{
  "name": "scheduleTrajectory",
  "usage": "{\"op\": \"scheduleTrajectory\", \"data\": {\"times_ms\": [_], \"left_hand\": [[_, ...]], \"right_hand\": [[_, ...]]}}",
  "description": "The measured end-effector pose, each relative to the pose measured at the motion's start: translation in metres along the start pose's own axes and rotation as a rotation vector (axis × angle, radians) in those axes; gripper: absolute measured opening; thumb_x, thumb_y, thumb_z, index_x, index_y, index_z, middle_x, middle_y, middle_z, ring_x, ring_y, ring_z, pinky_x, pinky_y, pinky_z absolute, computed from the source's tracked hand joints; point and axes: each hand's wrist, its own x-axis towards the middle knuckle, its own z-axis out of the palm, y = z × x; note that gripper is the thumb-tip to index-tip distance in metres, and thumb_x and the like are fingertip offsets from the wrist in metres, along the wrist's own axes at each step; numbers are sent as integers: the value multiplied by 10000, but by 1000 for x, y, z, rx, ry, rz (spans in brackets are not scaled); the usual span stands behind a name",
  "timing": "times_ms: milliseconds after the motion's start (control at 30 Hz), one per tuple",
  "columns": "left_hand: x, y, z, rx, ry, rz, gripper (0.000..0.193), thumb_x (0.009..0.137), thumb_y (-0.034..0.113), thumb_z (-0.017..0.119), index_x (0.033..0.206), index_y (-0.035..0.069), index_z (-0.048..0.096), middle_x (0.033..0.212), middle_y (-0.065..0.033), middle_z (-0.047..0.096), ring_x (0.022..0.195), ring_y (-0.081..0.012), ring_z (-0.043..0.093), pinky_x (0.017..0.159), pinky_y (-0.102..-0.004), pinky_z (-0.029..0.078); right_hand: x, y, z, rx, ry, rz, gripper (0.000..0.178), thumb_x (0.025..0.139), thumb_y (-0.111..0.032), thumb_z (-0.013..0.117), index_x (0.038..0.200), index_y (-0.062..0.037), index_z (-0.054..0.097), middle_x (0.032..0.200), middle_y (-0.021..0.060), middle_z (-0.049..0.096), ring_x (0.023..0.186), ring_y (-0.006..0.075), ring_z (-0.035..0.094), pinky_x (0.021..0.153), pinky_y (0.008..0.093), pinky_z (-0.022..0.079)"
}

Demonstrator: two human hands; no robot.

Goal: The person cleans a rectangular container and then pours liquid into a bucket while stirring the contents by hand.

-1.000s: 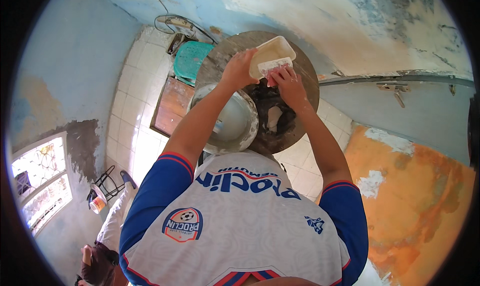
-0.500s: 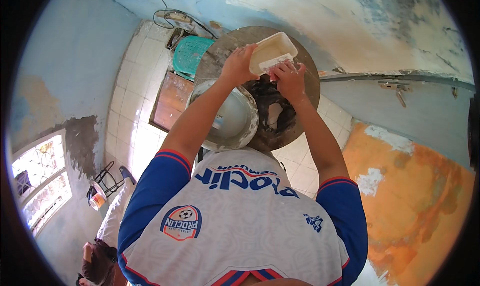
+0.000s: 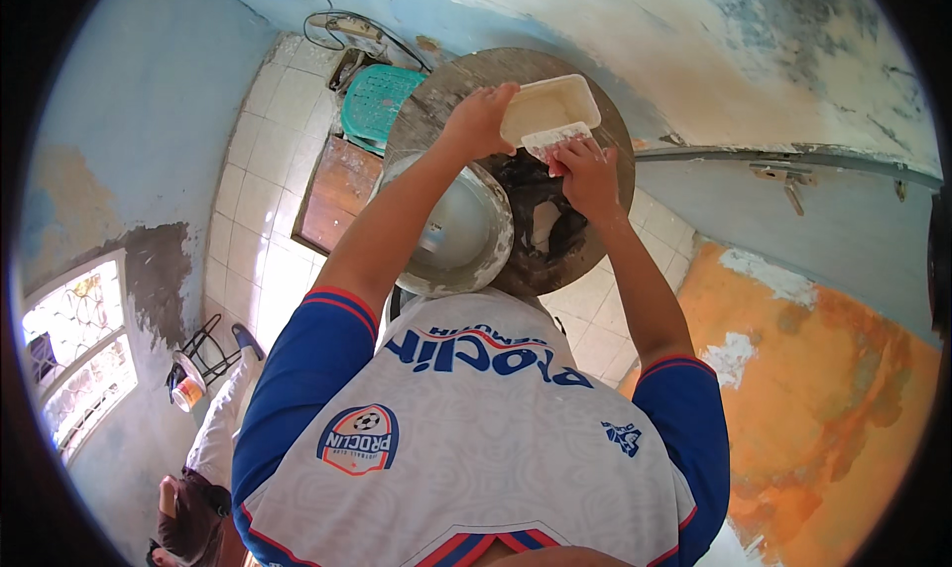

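Observation:
My left hand (image 3: 478, 123) is closed on the left end of a cream rectangular plastic tub (image 3: 580, 88), tilted above the round table (image 3: 436, 96). In my right hand (image 3: 593, 178) is a flat scraper (image 3: 557, 139) crusted with white paste. Its blade lies along the tub's near rim; whether they touch is hard to tell. A pale coating lines the tub's inside. Below my left forearm stands a round basin (image 3: 503, 220) with a white-smeared rim and cloudy grey contents. Right of it, a crumpled black plastic bag (image 3: 516, 185) lies on the table.
A green plastic stool (image 3: 379, 103) and a brown wooden board (image 3: 344, 192) are left of the table. A peeling wall rises close behind it. On the right is a grey door (image 3: 714, 185) with a handle. Another person (image 3: 198, 508) is at the lower left, near a small pail (image 3: 186, 394).
The tub has shifted slightly right and nearer, its tilt less steep. My right hand has moved a little right and nearer with the scraper, which shows more plainly.

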Motion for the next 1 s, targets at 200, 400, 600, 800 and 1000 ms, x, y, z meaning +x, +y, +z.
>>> {"op": "scheduleTrajectory", "data": {"times_ms": [200,400,600,800,1000], "left_hand": [[0,-4,4,0,30,27,990,579,276,1011,1390,113,467,1280,-208,694,1298,-438,598,1113,-494,482],[1,2,-1,-15,-8,-11,987,564,249,1012,1377,121,468,1265,-181,683,1276,-418,597,1061,-494,503],[2,-4,3,-8,22,58,1002,550,240,1017,1380,127,467,1256,-171,682,1264,-411,601,1050,-496,505],[3,-1,1,-28,-24,24,1014,577,226,1017,1420,152,459,1296,-171,671,1255,-423,613,1021,-514,518],[1,-2,0,-10,-31,-26,1021,585,247,1017,1432,151,454,1301,-179,666,1259,-421,620,1006,-517,531]], "right_hand": [[0,-2,-5,40,-12,22,289,804,-65,715,1048,-220,729,1092,-53,703,1179,198,628,884,506,391],[0,-3,-10,70,-18,27,266,821,-68,705,1040,-215,734,1110,-45,714,1191,205,630,896,507,386],[1,-2,-4,100,56,18,246,828,-51,690,1028,-187,735,1078,-26,715,1170,219,634,884,488,376],[24,3,6,137,3,53,180,849,-79,700,978,-196,742,1006,-25,703,1130,215,641,890,493,380],[16,-2,-9,129,-46,66,134,856,-107,717,954,-189,754,997,-13,707,1100,219,645,907,496,382]]}}
